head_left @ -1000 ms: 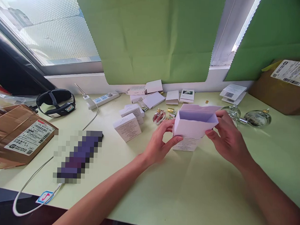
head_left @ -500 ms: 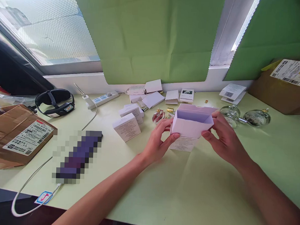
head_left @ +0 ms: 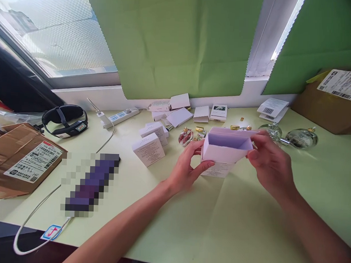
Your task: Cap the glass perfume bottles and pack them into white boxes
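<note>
A white carton point(head_left: 220, 153) with its top flaps up stands open above the pale green table point(head_left: 207, 221). My left hand point(head_left: 188, 168) grips its left side, thumb on the front flap. On the carton's right edge, my right hand point(head_left: 270, 165) pinches the side flap. Print covers the carton's lower front. The inside looks hollow and lilac-white. Just left of the carton lies a small red-and-gold perfume bottle point(head_left: 186, 136).
Several small white boxes point(head_left: 149, 148) lie left and behind. Two glass bottles point(head_left: 302, 138) sit at the right, near a brown parcel point(head_left: 332, 100). Another parcel point(head_left: 21, 158), a blurred dark device point(head_left: 90, 182), a head strap point(head_left: 65, 120) and a power strip point(head_left: 120, 116) fill the left.
My right hand has moved up onto the carton's right flap and turned its back toward me. The carton has tilted slightly. The left hand has barely moved.
</note>
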`<state>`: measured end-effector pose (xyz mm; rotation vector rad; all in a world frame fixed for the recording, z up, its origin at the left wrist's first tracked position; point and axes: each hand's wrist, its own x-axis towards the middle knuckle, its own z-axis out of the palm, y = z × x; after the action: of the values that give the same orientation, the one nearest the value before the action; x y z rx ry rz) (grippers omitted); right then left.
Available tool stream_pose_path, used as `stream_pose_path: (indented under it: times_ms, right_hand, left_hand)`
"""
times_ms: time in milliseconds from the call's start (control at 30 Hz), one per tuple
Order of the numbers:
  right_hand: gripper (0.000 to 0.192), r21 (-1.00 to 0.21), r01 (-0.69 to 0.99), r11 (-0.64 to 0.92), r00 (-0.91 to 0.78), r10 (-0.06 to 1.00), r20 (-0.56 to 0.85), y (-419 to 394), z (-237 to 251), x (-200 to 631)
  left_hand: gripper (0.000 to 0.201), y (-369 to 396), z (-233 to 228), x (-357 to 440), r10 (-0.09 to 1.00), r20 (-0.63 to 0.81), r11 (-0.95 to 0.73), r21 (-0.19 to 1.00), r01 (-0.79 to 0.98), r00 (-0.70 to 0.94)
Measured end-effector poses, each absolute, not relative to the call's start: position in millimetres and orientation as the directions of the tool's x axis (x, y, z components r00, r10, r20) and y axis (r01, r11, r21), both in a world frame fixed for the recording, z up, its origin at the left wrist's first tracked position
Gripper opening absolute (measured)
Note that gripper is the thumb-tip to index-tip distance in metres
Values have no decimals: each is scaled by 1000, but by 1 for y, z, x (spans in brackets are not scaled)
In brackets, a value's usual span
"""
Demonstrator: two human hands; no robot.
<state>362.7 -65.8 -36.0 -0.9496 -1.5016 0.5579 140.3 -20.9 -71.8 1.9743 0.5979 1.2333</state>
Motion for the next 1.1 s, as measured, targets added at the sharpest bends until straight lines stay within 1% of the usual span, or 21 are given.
stream_pose_path:
  times_ms: [133,267,400,500,600,733,900,967,1100]
  right_hand:
    - [9,-814,234,532,54,829,557,-66,-36,364]
    - [11,-812,224,539,32,829,558,-65,-38,364]
    - [14,-805,211,554,21,821,570,-64,-39,364]
    - [13,-815,204,542,24,830,558,-65,-39,364]
    - [14,-810,186,556,44,819,572,-67,-38,363]
    - [24,-803,169,572,20,813,583,-68,-41,362]
    - [24,-796,189,575,-64,816,574,-67,-44,359]
    - [27,-782,214,585,-104,810,577,-67,-45,358]
    - [31,-745,322,585,-165,809,564,-67,-46,359]
  left_hand:
    - [45,-20,-72,141,713,561,-615,788,-9,422]
    - [46,-19,-74,141,713,574,-626,780,-2,402]
    - [44,-19,-74,140,692,610,-682,728,71,387]
    - [44,-20,-72,139,662,638,-726,675,127,394]
    - [43,-22,-70,138,646,636,-739,659,139,423]
    - [39,-25,-66,138,646,622,-716,694,70,443]
    - [46,-28,-65,138,658,604,-666,746,-27,450]
    - [48,-30,-64,137,671,592,-648,761,-35,447]
    - [41,-33,-63,137,725,569,-620,785,7,387]
